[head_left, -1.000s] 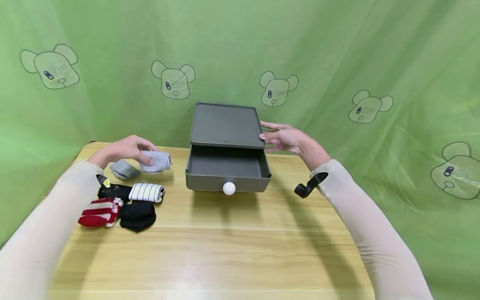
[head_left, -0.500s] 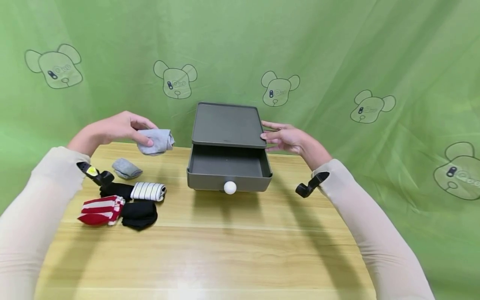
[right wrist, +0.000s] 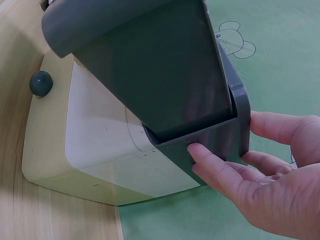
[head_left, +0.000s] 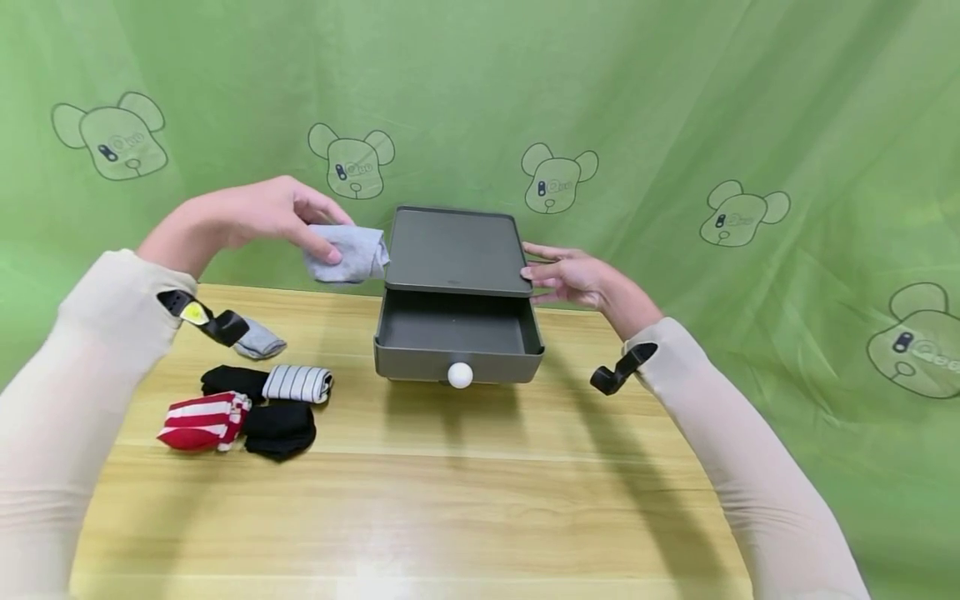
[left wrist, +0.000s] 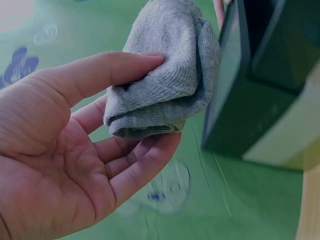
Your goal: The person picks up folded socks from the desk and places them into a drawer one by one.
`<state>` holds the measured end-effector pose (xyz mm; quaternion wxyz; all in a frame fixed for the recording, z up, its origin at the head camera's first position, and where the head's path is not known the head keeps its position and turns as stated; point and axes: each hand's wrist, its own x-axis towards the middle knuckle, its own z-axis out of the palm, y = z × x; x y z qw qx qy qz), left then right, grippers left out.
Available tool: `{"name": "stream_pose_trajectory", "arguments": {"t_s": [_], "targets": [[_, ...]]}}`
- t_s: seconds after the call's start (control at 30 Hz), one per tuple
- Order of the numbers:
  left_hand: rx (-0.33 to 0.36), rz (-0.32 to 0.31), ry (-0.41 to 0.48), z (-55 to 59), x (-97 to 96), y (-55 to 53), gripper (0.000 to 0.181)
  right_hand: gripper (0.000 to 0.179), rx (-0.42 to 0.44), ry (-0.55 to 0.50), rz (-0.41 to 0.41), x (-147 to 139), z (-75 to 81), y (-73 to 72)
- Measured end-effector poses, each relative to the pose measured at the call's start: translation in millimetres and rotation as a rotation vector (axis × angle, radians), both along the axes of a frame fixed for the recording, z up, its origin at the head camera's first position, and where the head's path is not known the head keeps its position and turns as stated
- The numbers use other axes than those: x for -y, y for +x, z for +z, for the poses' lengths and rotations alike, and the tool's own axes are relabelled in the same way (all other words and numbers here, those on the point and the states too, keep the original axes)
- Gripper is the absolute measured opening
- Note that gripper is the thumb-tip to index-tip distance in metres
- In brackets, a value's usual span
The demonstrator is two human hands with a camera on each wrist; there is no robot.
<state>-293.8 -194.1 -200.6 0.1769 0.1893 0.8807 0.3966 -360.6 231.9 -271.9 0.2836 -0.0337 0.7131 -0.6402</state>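
My left hand pinches a folded grey sock between thumb and fingers, raised above the table at the upper left of the box. In the left wrist view the rolled sock shows ribbed fabric. A dark grey drawer box stands at the table's back, its drawer pulled out, with a white knob in front. My right hand touches the box's right side with extended fingers, thumb at the top edge. The right wrist view shows its fingertips spread around the box's rear corner.
Left on the wooden table lie another grey sock, a black bundle, a white striped one, a red-and-white one and a second black one. Under the dark tier sits a cream tier. Green curtain hangs behind.
My left hand has lifted the grey sock off the table, upward and then right toward the box. The right hand stays against the box, and the drawer is unmoved.
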Motion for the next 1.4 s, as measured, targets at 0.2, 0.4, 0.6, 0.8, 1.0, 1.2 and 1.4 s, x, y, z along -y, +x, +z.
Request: {"name": "stream_pose_trajectory", "arguments": {"t_s": [0.2,0.4,0.6,0.8,1.0,1.2,1.4], "targets": [[-0.024,-0.064,-0.029,13.8,-39.5,0.8,0.048,0.075,0.003,-0.007,-0.002,-0.2,0.0,0.2],[-0.028,-0.098,-0.046,6.4,-83.1,-2.9,0.045,0.074,0.003,-0.002,0.002,-0.5,-0.9,-0.2],[-0.033,-0.085,-0.064,-4.0,-118.1,-3.2,0.041,0.075,0.002,0.002,0.008,0.4,-0.6,-0.3],[-0.073,-0.075,-0.076,-10.0,-141.3,-0.4,0.037,0.074,0.003,0.006,-0.001,1.1,1.5,-0.3],[-0.065,-0.057,-0.050,-21.9,-159.5,3.1,0.036,0.073,0.002,0.018,-0.012,1.2,2.7,0.6],[-0.082,-0.024,-0.055,-34.7,-171.9,3.9,0.034,0.073,0.004,0.016,-0.017,1.0,2.7,0.7],[-0.089,-0.033,-0.073,-44.5,-178.5,3.0,0.036,0.074,0.006,0.001,-0.008,1.1,2.3,0.5]]}}
